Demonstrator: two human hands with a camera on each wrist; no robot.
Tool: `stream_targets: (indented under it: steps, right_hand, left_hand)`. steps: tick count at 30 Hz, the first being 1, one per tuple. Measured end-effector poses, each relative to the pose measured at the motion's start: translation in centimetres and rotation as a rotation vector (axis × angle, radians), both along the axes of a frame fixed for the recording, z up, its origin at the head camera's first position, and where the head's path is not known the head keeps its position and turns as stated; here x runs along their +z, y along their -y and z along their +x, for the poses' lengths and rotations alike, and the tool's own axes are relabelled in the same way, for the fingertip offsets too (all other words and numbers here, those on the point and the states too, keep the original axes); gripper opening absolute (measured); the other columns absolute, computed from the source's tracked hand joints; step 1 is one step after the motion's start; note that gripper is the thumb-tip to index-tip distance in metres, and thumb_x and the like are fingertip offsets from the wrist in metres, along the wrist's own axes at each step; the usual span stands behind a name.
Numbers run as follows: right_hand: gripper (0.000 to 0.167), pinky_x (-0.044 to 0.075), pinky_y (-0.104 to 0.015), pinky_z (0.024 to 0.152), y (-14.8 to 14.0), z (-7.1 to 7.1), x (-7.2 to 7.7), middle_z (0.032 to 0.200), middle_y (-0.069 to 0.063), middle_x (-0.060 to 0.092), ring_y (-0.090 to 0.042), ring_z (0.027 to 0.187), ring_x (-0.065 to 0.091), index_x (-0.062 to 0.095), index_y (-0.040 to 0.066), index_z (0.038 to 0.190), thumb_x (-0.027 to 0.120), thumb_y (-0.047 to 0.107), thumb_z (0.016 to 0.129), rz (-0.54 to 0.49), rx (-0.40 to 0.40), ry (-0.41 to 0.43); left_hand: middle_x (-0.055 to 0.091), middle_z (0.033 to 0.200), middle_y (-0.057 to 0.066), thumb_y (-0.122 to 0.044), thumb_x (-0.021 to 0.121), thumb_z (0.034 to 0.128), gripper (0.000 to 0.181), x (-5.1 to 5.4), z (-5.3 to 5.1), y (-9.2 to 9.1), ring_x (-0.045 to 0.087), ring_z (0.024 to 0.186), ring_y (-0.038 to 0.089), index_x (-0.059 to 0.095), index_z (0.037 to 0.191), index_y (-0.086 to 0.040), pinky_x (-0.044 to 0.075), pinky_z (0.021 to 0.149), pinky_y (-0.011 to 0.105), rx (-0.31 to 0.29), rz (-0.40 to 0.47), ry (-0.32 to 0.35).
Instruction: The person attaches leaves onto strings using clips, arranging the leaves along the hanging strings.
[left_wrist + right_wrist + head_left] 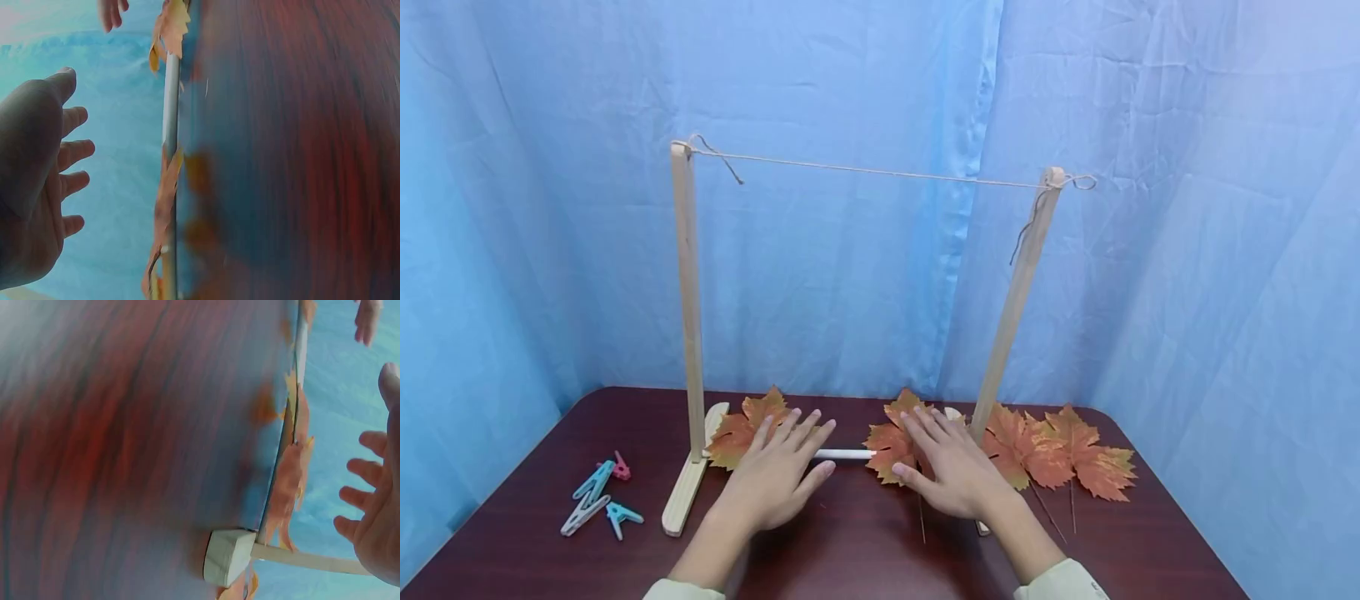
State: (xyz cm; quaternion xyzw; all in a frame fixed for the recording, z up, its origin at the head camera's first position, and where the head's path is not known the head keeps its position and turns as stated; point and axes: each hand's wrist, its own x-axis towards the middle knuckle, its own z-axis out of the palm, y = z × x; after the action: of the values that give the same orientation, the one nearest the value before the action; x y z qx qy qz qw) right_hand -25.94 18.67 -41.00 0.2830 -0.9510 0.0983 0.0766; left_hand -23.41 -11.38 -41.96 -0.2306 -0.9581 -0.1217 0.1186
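Head view: Orange leaves point(1097, 462) lie along a dark table point(850, 542), one group near its right edge, clothespins point(595, 480) toward its left. Open air separates a left hand point(778, 475) and right hand point(951, 467), both raised over the leaves inside two wooden posts point(688, 292), well below a taut string point(880, 172), palms down, forearms angled inward, fingers extended and slightly apart.

A studio-like booth: blue drapes point(850, 283) on three sides of a dark wood-grain table point(865, 554).
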Motion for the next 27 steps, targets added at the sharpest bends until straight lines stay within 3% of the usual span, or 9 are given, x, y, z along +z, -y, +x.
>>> stream_targets:
  steps: [6,17,22,27]
  right_hand:
    - [0.071,0.025,-0.06,0.119,-0.8,-0.4,0.2,0.164,-0.011,0.035,-0.038,0.15,0.032,0.034,0.017,0.161,0.049,0.056,0.104,0.037,0.142,0.032]
    - [0.059,0.041,-0.056,0.111,-2.1,-0.5,0.1,0.155,-0.001,0.048,-0.03,0.14,0.045,0.048,0.024,0.154,0.065,0.04,0.101,0.232,0.277,0.049]
    - [0.053,0.046,-0.051,0.106,-2.9,-0.5,-0.3,0.149,0.0,0.053,-0.027,0.135,0.05,0.055,0.027,0.149,0.07,0.035,0.099,0.23,0.324,0.045]
    - [0.048,0.05,-0.046,0.102,-2.9,-0.5,-0.5,0.142,0.001,0.057,-0.022,0.128,0.054,0.06,0.03,0.144,0.071,0.036,0.098,0.243,0.383,0.001]
  left_hand:
    - [0.044,0.159,0.008,-0.052,0.041,0.1086,0.057,0.7,0.8,2.3,0.034,0.149,0.035,0.044,0.157,-0.021,0.022,0.119,0.062,-0.021,-0.009,-0.028]
    - [0.059,0.144,0.005,-0.051,0.043,0.1088,0.051,2.1,2.0,8.5,0.052,0.136,0.033,0.057,0.148,-0.021,0.041,0.104,0.062,-0.012,-0.118,-0.036]
    - [0.061,0.141,0.004,-0.053,0.041,0.1083,0.053,1.7,2.7,11.4,0.055,0.13,0.033,0.059,0.146,-0.021,0.044,0.1,0.06,0.034,-0.128,-0.004]
    - [0.064,0.135,0.005,-0.051,0.052,0.1053,0.049,0.8,3.3,14.6,0.059,0.124,0.034,0.063,0.141,-0.021,0.046,0.093,0.062,0.091,-0.122,0.011]
